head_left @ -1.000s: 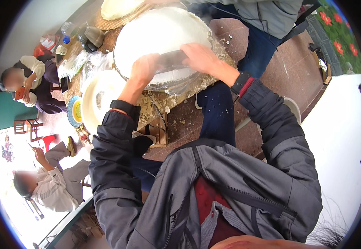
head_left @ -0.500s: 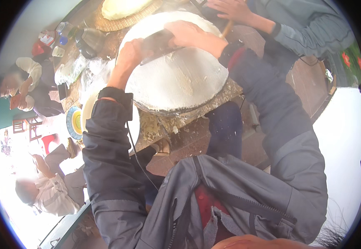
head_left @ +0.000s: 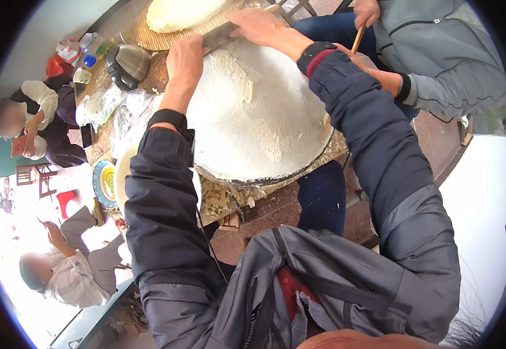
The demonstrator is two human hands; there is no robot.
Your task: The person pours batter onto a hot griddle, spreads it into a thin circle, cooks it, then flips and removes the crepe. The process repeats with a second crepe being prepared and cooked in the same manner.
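Note:
A dark, flat, rectangular scraper spans the far side of a large round griddle. My left hand is closed on its left end, and my right hand grips the right end from above. A thin whitish layer coats the griddle, with rough pale-yellow patches of dough or batter on it. My fingers hide both ends of the scraper. Just beyond it, a woven round mat carries a mass of pale dough.
At the right, a co-worker's hand holds a wooden stick. Left of the griddle are a metal kettle, clear plastic bags and a blue-rimmed plate. Crumbs lie along the near table edge. Two people sit farther left.
Both my hands have moved the scraper away from me to the griddle's far side. Steam has thinned, and rough patches show on the griddle. The co-worker's hand with the stick has moved right.

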